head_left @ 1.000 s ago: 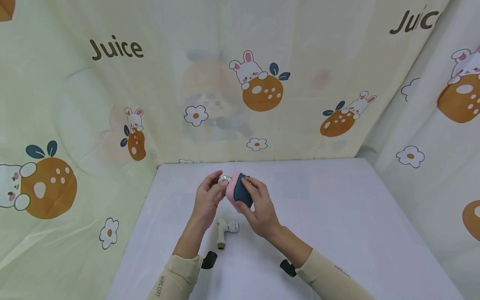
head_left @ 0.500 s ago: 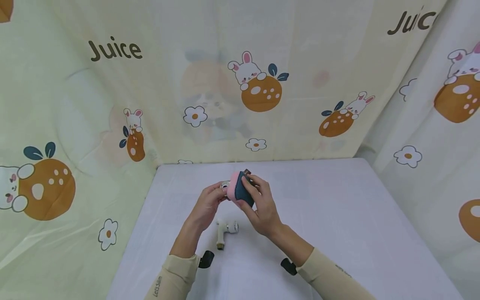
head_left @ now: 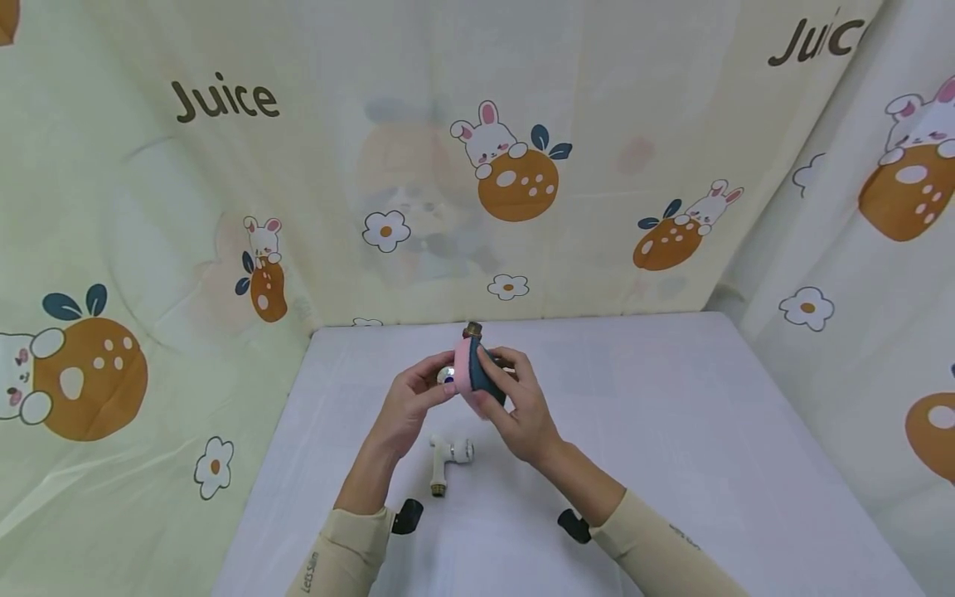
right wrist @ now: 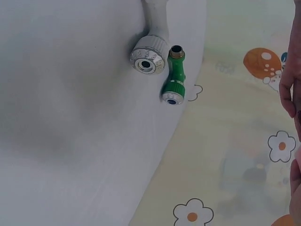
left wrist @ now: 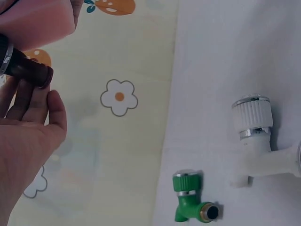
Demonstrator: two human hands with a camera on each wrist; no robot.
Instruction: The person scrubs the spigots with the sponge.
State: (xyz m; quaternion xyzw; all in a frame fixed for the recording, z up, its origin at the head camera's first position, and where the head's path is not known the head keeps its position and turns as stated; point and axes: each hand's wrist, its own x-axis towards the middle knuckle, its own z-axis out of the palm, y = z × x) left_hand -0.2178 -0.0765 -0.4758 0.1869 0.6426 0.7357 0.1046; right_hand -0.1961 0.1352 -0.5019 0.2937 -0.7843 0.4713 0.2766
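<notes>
Held up over the table, a dark tap shows its brass threaded end (head_left: 472,330) above the sponge and its shiny knob (head_left: 445,376) at my left fingers. My left hand (head_left: 403,406) grips this tap by the knob end. In the left wrist view the dark spout (left wrist: 30,70) lies just below the sponge's pink side. With my right hand (head_left: 522,414) I hold a pink and dark blue sponge (head_left: 483,373) against the tap, thumb and fingers around its blue side. The sponge hides most of the tap's body in the head view.
A white tap (head_left: 442,464) lies on the white tabletop (head_left: 671,431) between my forearms. The wrist views also show a green tap (left wrist: 189,195) near it, hidden in the head view. Printed curtains (head_left: 373,166) enclose the table's back and sides.
My left hand has turned the tap: its knob has dropped lower and its threaded end now points up past the sponge. The right hand keeps the sponge on it, nearly in place.
</notes>
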